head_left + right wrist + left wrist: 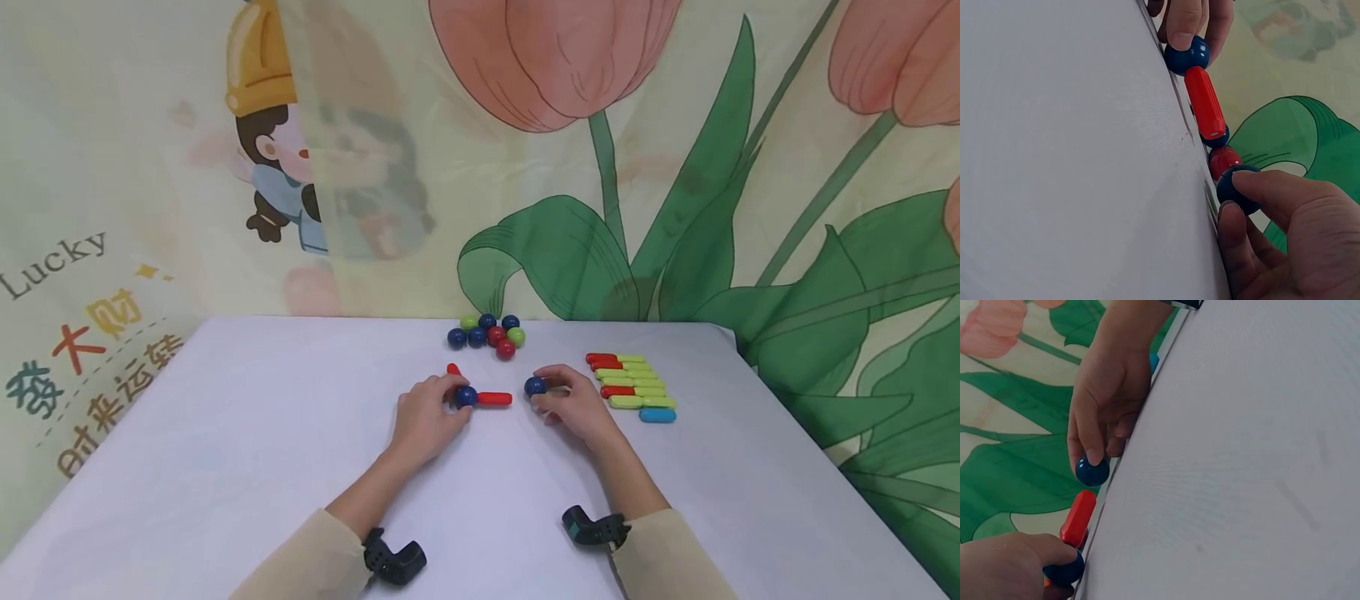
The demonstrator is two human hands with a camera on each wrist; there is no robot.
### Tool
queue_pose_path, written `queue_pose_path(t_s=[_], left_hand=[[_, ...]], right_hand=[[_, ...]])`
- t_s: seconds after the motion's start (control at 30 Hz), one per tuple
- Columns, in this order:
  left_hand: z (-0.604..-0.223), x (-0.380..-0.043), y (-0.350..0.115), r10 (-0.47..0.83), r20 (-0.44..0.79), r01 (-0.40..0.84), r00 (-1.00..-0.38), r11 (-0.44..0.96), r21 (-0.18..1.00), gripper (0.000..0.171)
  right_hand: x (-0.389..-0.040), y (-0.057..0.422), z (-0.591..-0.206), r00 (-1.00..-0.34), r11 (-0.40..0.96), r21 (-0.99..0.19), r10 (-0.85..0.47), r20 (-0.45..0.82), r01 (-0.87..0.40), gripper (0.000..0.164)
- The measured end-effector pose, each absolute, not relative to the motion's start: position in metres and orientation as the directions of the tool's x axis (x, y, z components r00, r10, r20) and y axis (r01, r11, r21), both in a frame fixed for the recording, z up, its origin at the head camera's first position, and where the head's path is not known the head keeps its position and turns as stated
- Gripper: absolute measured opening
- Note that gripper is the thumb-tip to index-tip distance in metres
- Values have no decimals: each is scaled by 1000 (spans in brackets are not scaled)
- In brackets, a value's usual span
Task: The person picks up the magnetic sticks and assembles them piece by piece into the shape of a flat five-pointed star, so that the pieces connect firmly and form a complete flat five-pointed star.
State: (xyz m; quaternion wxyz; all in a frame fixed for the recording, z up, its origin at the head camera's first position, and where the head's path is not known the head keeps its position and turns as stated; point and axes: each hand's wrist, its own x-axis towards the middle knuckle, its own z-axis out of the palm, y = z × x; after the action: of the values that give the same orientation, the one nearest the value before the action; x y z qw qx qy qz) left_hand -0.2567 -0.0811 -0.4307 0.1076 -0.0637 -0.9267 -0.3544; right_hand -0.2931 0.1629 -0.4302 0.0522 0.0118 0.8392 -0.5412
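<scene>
My left hand holds a dark blue ball between fingers and thumb, low over the white table. One red rod sticks out from that ball to the right; another red rod shows behind the fingers, partly hidden. Across a small gap, my right hand pinches a second blue ball. This ball stands apart from the free end of the red rod in the left wrist view. In the right wrist view, thumb and fingertips are on the right-hand blue ball.
Blue, green and red balls cluster at the table's back edge. On the right lie several red and yellow-green rods in a stack of rows, with a blue rod at the near end. A printed cloth hangs behind the table.
</scene>
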Motion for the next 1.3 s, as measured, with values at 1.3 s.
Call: queue_pose_path(t_s=[1.3], left_hand=[[-434,-254,-83,49,272,214,-961,755,620,38]], right_hand=[[-286,169,-414,-991,480,-877,-113,-67,4,40]])
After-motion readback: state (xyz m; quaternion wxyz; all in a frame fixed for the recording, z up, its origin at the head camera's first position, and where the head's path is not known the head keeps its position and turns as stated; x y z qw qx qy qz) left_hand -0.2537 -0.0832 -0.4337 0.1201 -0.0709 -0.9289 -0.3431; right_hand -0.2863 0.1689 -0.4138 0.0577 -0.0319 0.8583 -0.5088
